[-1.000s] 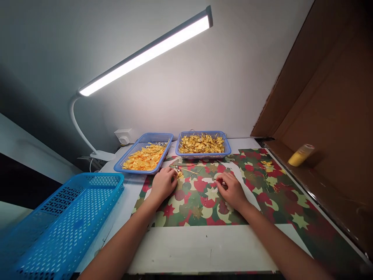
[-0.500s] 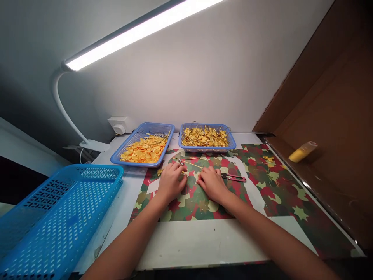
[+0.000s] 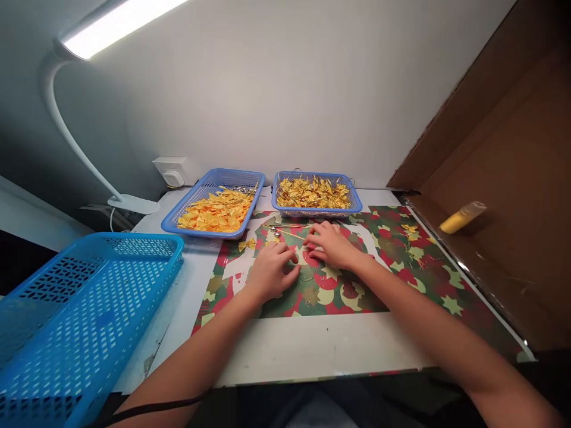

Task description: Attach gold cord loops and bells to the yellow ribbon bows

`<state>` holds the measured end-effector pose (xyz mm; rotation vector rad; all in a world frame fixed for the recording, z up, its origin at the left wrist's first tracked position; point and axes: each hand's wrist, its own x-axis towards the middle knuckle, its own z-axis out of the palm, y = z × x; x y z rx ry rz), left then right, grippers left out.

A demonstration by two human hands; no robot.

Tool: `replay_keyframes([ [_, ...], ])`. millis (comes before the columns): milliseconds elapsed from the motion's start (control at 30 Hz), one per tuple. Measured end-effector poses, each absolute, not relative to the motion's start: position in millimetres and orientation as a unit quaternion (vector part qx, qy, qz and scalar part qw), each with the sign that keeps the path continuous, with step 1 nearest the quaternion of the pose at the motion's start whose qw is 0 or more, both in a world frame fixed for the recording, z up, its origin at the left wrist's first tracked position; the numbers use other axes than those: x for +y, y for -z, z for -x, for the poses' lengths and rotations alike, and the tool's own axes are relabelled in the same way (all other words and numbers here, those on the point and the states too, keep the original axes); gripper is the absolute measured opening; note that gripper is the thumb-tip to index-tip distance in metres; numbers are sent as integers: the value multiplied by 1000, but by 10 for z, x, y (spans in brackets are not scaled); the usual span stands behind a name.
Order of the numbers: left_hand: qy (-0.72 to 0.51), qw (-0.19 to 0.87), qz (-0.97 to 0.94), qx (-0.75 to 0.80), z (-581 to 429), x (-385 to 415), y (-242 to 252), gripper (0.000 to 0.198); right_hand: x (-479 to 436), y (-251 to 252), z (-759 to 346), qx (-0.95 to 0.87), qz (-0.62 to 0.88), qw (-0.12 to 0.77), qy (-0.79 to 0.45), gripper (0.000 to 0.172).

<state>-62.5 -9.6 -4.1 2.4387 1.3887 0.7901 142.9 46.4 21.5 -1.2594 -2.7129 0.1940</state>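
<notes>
One looped cord (image 3: pixel 307 277) between left hand (image 3: pixel 271 270), right hand (image 3: pixel 332 245).

Lit desk lamp (image 3: pixel 116 21), white wall (image 3: pixel 289 89), cardboard panel (image 3: pixel 513 148) right.

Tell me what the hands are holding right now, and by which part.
Cannot tell for sure: left hand and right hand meet fingertips at a thin gold wire loop on the mat; any grip is hidden.

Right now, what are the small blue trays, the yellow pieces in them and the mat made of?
Small blue trays: moulded plastic, mesh walls, slight gloss. Yellow pieces: likely satin ribbon, soft sheen, folded. Mat: probably printed paper or vinyl, flat, glossy; cannot tell which.
</notes>
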Motion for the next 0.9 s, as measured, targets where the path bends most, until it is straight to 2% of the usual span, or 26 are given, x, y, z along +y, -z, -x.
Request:
replay_keyframes([
  [133, -298, 141, -804, 495, 647, -85, 69, 13, 715, -202, -1290, -935, 345, 22, -76, 4],
  [267, -336, 199, -774, 499, 621, -83, 63, 11, 659, -243, -1301, -941, 330, 16, -73, 11],
  [400, -378, 308, -729, 481, 487, -19, -2, 19, 500, -405, -1431, -936, 343, 53, -58, 15],
  [600, -353, 563, -649, 372, 232, 108, 1, 45, 329, -460, -1648, -908, 372, 176, -79, 8],
  [733, -358, 658, -575, 329, 207, 104, 117, 45, 200, -222, -1741, -831, 430, 317, -157, 32],
  [900, -357, 719, -511, 307, 242, 69, 166, 45, 97, 15, -1652, -796, 413, 378, -230, 16],
])
